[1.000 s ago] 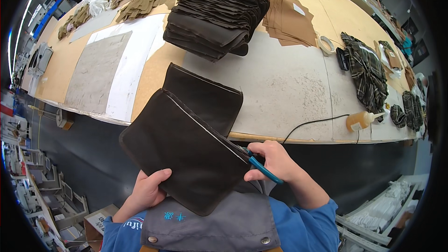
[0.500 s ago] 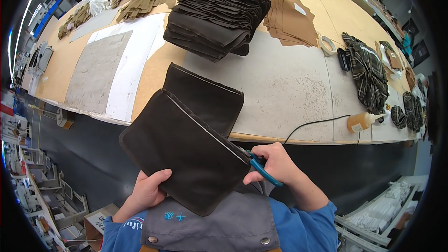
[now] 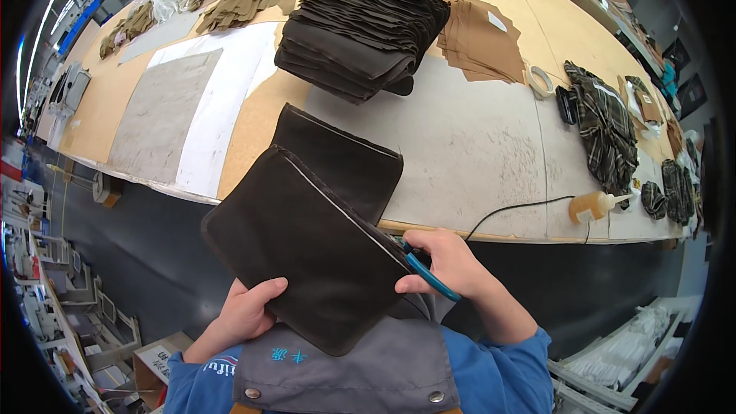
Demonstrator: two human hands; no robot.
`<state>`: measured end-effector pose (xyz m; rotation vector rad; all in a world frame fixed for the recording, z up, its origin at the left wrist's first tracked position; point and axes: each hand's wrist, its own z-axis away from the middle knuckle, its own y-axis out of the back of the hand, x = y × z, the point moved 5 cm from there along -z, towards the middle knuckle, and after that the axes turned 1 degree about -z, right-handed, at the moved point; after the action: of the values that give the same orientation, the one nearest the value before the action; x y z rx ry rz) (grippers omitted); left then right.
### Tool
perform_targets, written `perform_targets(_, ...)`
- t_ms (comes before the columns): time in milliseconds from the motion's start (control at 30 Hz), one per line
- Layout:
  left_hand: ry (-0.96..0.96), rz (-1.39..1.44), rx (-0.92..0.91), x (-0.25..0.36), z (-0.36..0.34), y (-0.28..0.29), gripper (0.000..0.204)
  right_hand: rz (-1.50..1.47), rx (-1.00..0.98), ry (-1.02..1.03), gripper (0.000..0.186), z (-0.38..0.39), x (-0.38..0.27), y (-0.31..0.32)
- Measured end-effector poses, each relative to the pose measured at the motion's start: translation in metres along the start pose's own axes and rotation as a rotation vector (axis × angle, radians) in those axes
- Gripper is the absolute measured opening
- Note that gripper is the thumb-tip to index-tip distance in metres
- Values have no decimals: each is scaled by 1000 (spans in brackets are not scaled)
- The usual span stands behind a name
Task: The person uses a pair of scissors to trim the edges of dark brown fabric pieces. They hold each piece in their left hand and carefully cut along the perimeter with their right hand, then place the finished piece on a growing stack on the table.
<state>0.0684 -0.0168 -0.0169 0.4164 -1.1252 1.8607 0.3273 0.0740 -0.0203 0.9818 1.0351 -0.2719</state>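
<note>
A dark brown fabric panel with rounded corners and a white line along its upper right edge is in front of me. My left hand grips its lower left side, thumb on top and the fingers hidden beneath. In my right hand is a pair of scissors with teal handles, held at the panel's right corner by the end of the white line. The blades are mostly hidden by the corner. Behind it, a second dark panel lies on the table's near edge.
A tall stack of dark panels stands on the table, with brown sheets beside it. To the right are a tape roll, plaid fabric, a glue bottle and a black cord. Khaki pieces lie far left.
The scissors and my right hand have shifted slightly left and up along the panel's corner. My left hand keeps its hold on the panel; the view has moved a little.
</note>
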Motion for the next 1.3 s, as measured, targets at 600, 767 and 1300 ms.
perform_targets(600,-2,27,-22,-3,-1,-3,39,-27,15,11,72,3,-1,2)
perform_targets(767,-2,26,-17,-3,-2,-2,40,18,57,25,72,7,-1,6)
perform_targets(1300,13,25,-17,0,-4,-4,43,-109,121,-27,66,12,3,-1)
